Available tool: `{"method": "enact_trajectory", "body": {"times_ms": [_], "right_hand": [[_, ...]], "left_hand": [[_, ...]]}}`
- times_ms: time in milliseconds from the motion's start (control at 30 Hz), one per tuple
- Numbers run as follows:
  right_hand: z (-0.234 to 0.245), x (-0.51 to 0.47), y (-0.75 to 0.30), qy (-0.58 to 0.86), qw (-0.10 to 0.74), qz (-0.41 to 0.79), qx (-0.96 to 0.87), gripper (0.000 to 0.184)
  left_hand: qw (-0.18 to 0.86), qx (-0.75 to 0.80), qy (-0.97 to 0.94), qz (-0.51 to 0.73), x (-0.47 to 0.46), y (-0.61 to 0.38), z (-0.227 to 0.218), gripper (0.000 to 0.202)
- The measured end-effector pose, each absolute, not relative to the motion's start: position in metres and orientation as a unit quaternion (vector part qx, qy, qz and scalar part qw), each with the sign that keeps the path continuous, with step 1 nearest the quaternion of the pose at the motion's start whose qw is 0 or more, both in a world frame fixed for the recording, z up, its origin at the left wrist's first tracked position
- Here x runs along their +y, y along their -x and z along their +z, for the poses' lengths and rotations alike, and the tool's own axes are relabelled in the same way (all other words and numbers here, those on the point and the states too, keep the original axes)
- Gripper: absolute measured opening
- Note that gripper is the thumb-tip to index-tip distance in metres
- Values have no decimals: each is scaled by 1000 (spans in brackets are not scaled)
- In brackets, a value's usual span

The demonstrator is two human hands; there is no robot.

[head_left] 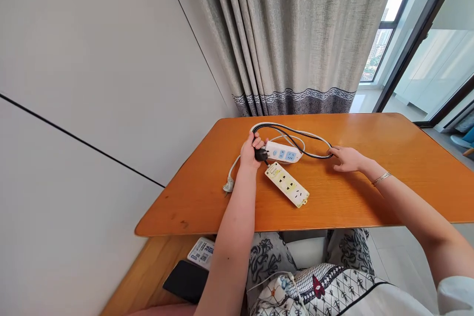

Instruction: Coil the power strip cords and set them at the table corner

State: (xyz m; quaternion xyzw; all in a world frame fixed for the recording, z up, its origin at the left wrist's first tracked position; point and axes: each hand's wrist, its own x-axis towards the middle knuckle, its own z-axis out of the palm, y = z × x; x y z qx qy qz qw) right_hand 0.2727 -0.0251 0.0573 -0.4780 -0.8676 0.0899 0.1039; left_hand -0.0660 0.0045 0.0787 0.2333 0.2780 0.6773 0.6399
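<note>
My left hand is closed around a bundle of black and white power cords, near a black plug. The cords loop over to the right, where my right hand touches the far end of the loop with its fingertips. Between my hands lies a white power strip with pale blue sockets. Closer to me is a yellowed power strip, lying at a slant. Left of my left forearm, a white plug rests on the wood at the end of a white cord.
The wooden table has rounded corners and meets a pale wall panel on the left. A grey curtain hangs behind it. Below the front edge, a black flat object and a printed card lie on a wooden surface.
</note>
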Motion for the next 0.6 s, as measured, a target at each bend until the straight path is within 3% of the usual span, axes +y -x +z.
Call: {"method": "enact_trajectory", "body": {"times_ms": [100, 267, 367, 500, 600], "right_hand": [[70, -37, -261, 512, -8, -60, -857, 25], [88, -53, -240, 507, -4, -113, -854, 33], [105, -66, -227, 425, 24, -16, -905, 28], [134, -72, -205, 279, 61, 244, -927, 31], [144, -61, -186, 197, 87, 454, -864, 38]], "left_hand": [[618, 308, -223, 688, 8, 66, 76, 33], [557, 358, -266, 700, 9, 60, 73, 31], [524, 374, -311, 700, 9, 52, 74, 31], [504, 380, -394, 668, 5, 35, 77, 32], [531, 347, -464, 618, -2, 20, 81, 53]]}}
